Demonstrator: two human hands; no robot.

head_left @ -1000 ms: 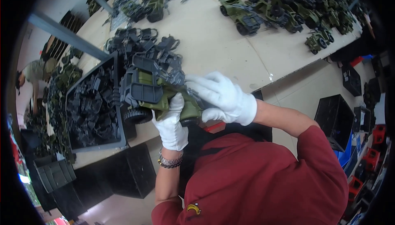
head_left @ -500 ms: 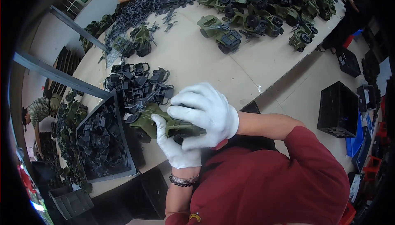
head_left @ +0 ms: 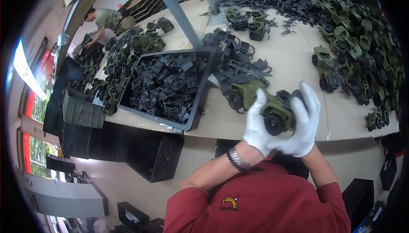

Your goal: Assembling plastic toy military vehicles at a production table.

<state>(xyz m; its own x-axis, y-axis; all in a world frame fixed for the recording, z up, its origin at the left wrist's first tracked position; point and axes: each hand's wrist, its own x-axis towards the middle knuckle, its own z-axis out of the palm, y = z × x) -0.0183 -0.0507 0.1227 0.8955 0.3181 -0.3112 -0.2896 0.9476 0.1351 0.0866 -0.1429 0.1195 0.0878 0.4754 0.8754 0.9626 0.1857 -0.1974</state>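
Right grip (head_left: 304, 126) shifted to right end of toy jeep (head_left: 275, 104), held between it and left grip (head_left: 257, 131).

The right grip (head_left: 305, 127) partly hides the toy jeep (head_left: 276, 105).

I'm wearing a maroon shirt (head_left: 272, 196), white over my fingers (head_left: 313, 107); toy vehicle (head_left: 250, 91) is showing olive green, wheels (head_left: 273, 124) black. Tabletop (head_left: 294, 58) is looking beige, bin (head_left: 154, 119) dark grey, co-worker's top (head_left: 106, 19) striped.
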